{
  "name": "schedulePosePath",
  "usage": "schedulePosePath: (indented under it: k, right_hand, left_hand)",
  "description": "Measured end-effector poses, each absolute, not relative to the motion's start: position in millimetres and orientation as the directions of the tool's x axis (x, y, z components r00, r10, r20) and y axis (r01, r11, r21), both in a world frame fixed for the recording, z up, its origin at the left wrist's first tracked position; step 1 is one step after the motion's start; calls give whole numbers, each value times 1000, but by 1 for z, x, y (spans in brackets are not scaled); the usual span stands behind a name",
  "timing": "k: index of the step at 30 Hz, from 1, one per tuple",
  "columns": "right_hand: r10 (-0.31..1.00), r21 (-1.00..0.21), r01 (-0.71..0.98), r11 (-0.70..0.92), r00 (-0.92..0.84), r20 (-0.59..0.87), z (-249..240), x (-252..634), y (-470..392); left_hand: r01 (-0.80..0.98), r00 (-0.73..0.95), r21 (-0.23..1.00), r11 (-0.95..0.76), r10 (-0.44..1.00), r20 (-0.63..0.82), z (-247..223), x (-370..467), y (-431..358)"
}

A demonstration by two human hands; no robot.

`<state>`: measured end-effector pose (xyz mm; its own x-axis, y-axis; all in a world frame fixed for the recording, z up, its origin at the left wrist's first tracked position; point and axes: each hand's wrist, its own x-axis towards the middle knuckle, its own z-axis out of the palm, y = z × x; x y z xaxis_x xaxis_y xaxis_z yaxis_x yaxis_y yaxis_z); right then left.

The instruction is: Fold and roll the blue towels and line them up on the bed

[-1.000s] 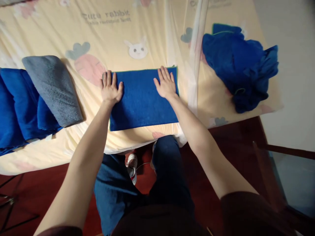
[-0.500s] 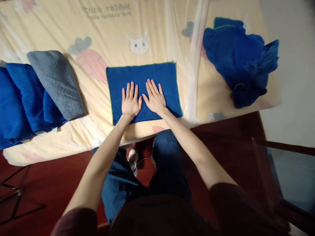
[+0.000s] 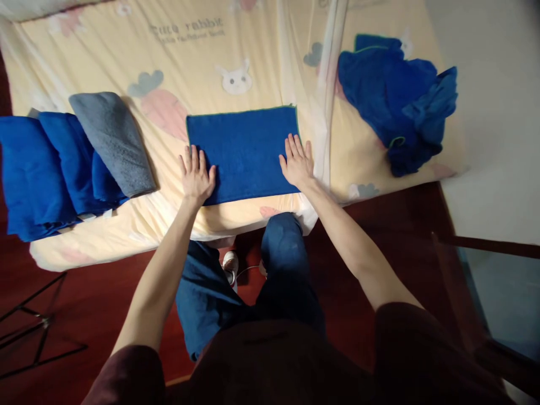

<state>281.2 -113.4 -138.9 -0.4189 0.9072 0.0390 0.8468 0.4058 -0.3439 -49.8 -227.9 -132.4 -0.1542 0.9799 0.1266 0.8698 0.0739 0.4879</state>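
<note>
A blue cloth (image 3: 244,154) with a green edge lies flat as a rectangle on the yellow printed bedsheet (image 3: 257,34). My left hand (image 3: 197,175) rests palm down across its left edge, fingers spread. At the opposite edge my right hand (image 3: 297,161) lies flat, partly on the cloth and partly on the sheet, its thumb apart from the fingers. Neither hand grips anything.
Folded blue cloths (image 3: 36,174) lie at the left of the bed, with a grey folded towel (image 3: 116,143) on top of them. A crumpled blue pile (image 3: 392,101) sits at the right. Black metal legs (image 3: 42,322) stand on the floor at lower left.
My hands have slid apart from the middle of the cloth to its left and right edges. The whole view has shifted slightly.
</note>
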Motion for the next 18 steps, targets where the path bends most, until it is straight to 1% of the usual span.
schedulePosePath:
  k: [2, 5, 8, 10, 14, 18]
  right_hand:
    - [890, -338, 831, 442, -452, 52, -134, 259, -125]
    - [843, -396, 767, 506, -537, 38, -138, 214, -154]
    - [836, -470, 740, 482, -549, -8, -151, 182, -182]
    - [849, -492, 744, 453, -528, -15, -158, 177, -194]
    - [852, -507, 726, 464, -522, 31, -155, 203, -197]
    - [865, -460, 764, 453, -501, 19, -146, 265, -195]
  left_hand:
    - [867, -103, 497, 22, 985, 137, -130, -25, -223]
    - [842, -36, 538, -45, 990, 138, -139, 21, -214]
    - [821, -48, 571, -25, 992, 113, -152, 52, -217]
    - [821, -64, 572, -6, 993, 102, -155, 59, -225]
    - [826, -75, 564, 4, 992, 103, -148, 44, -248]
    - [841, -177, 532, 99, 979, 97, -141, 11, -282]
